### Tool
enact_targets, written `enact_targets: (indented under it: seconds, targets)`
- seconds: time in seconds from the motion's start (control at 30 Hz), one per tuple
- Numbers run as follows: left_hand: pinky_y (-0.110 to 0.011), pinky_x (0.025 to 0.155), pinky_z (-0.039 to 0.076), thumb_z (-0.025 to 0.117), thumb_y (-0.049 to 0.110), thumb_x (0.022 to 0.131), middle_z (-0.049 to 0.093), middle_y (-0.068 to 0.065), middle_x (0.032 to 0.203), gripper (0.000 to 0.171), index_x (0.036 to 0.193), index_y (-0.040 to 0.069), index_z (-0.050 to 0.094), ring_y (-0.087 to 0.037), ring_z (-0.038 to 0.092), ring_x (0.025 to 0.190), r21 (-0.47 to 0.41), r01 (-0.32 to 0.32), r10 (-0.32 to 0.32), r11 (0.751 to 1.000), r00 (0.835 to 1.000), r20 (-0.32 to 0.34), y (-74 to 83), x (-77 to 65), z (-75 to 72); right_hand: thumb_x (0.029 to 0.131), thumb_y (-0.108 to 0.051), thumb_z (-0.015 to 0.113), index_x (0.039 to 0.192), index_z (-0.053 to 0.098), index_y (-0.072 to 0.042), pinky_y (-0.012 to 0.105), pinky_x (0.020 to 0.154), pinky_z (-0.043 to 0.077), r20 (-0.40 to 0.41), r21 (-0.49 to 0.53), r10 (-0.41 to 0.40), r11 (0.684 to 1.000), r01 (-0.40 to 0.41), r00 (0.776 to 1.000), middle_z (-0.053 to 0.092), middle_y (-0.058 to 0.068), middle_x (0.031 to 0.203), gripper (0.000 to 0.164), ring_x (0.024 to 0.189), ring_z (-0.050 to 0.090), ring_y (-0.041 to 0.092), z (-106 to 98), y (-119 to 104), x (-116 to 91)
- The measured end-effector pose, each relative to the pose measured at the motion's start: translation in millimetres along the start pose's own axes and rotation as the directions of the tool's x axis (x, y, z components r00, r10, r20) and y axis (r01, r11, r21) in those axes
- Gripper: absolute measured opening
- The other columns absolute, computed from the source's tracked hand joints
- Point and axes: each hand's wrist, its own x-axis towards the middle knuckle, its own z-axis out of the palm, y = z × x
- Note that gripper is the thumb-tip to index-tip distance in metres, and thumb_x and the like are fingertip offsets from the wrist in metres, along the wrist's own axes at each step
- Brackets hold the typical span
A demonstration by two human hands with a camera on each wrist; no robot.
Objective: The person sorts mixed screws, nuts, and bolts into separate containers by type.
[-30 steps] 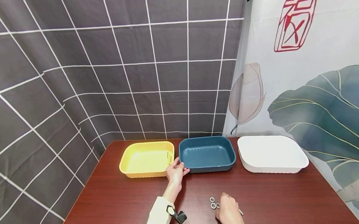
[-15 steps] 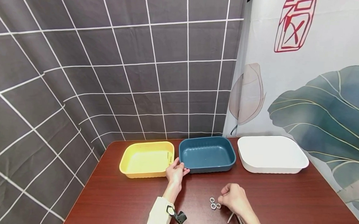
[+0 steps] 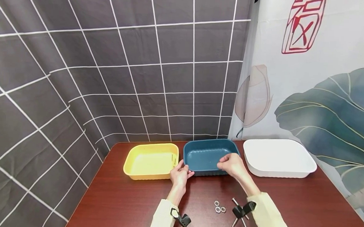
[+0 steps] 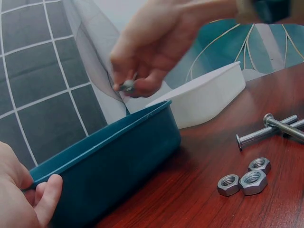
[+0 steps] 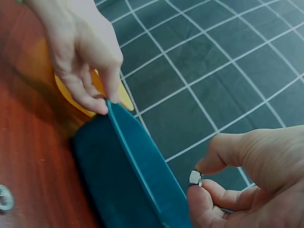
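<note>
My left hand [image 3: 179,177] pinches the near left corner rim of the blue plastic bin [image 3: 204,161]. Above the right part of that bin is my right hand [image 3: 233,165]. Between its thumb and fingertips it pinches a metal hex nut [image 5: 195,178], which also shows as a nut [image 4: 127,86] in the left wrist view. On the table, three more hex nuts [image 4: 253,182] lie grouped in front of the bin. Several long bolts [image 4: 261,136] lie crossed to their right, partly under the right wrist in the head view.
A yellow bin [image 3: 127,166] stands left of the blue one, with small bolts [image 3: 173,159] inside at its right end. To the right stands a white bin [image 3: 276,173]. All three line the back of the reddish-brown table [image 3: 130,205], before a grey checked curtain [image 3: 147,75].
My right hand has risen from beside the nuts and bolts on the table to above the blue bin, carrying a nut. The left hand keeps its hold on the rim.
</note>
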Motion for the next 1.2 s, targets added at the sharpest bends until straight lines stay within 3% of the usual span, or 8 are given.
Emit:
enact_targets:
  seconds: [0.2,0.43,0.6,0.73,0.83,1.0,1.2]
  targets:
    - [-0.027,0.06,0.062,0.058,-0.011,0.093,0.053,-0.01,0.077,0.046,0.138,-0.014,0.05,-0.011,0.059,0.06,-0.001,0.009,-0.009,1.0,1.0,0.0,-3.8,-2.5,2.0,0.074,-0.009,0.072,0.083,0.071,0.0,0.034,0.061,0.051,0.012,0.001,0.062,0.998,-0.062,0.998,0.066,0.009,0.08,0.013,0.075,0.057,0.024,3.4,-0.5,23.2]
    - [-0.027,0.06,0.062,0.057,-0.012,0.092,0.052,-0.009,0.077,0.047,0.138,-0.014,0.049,-0.011,0.059,0.061,-0.009,0.013,-0.013,1.0,1.0,0.013,-6.5,-1.9,2.8,0.079,-0.009,0.07,0.094,0.069,0.004,0.041,0.071,0.054,-0.023,0.067,0.089,0.994,-0.088,0.996,0.068,0.013,0.089,0.02,0.081,0.061,0.027,5.6,5.5,28.8]
    - [-0.026,0.061,0.062,0.057,-0.011,0.093,0.053,-0.01,0.077,0.047,0.139,-0.013,0.05,-0.011,0.059,0.061,0.007,0.015,-0.016,1.0,1.0,0.006,-6.4,1.3,3.1,0.084,-0.003,0.065,0.103,0.064,0.01,0.036,0.066,0.061,0.022,0.252,0.099,0.962,-0.101,0.995,0.066,0.016,0.085,0.023,0.07,0.067,0.021,4.6,4.0,23.2]
    - [-0.026,0.061,0.062,0.058,-0.01,0.093,0.053,-0.009,0.077,0.047,0.139,-0.014,0.049,-0.011,0.06,0.06,0.009,0.011,-0.011,1.0,1.0,0.009,-5.4,2.0,2.8,0.086,0.005,0.063,0.099,0.061,0.014,0.03,0.056,0.062,0.069,0.4,0.104,0.908,-0.123,0.992,0.063,0.015,0.076,0.016,0.061,0.064,0.016,6.3,6.0,10.3]
    - [-0.027,0.061,0.062,0.058,-0.01,0.094,0.052,-0.009,0.077,0.047,0.14,-0.014,0.048,-0.011,0.06,0.06,0.011,0.007,-0.008,1.0,1.0,0.009,-4.1,1.7,2.2,0.085,0.006,0.064,0.095,0.06,0.013,0.029,0.052,0.061,0.086,0.421,0.109,0.897,-0.135,0.99,0.062,0.013,0.071,0.013,0.058,0.062,0.014,9.6,10.2,-6.1]
    - [-0.027,0.062,0.062,0.057,-0.009,0.094,0.052,-0.01,0.078,0.048,0.14,-0.013,0.047,-0.012,0.061,0.059,0.018,0.011,-0.011,1.0,1.0,0.008,-1.8,1.5,1.1,0.083,0.004,0.067,0.086,0.062,0.008,0.03,0.048,0.06,0.068,0.383,0.131,0.912,-0.147,0.989,0.06,0.01,0.065,0.007,0.054,0.061,0.016,18.4,16.1,-38.7]
    - [-0.026,0.063,0.062,0.057,-0.01,0.094,0.053,-0.011,0.079,0.048,0.141,-0.013,0.047,-0.012,0.06,0.059,0.013,0.013,-0.013,1.0,1.0,0.011,1.9,0.2,-0.2,0.08,0.001,0.07,0.081,0.063,0.003,0.032,0.046,0.059,0.048,0.267,0.142,0.952,-0.15,0.989,0.061,0.008,0.062,0.008,0.048,0.061,0.018,30.0,24.1,-70.9]
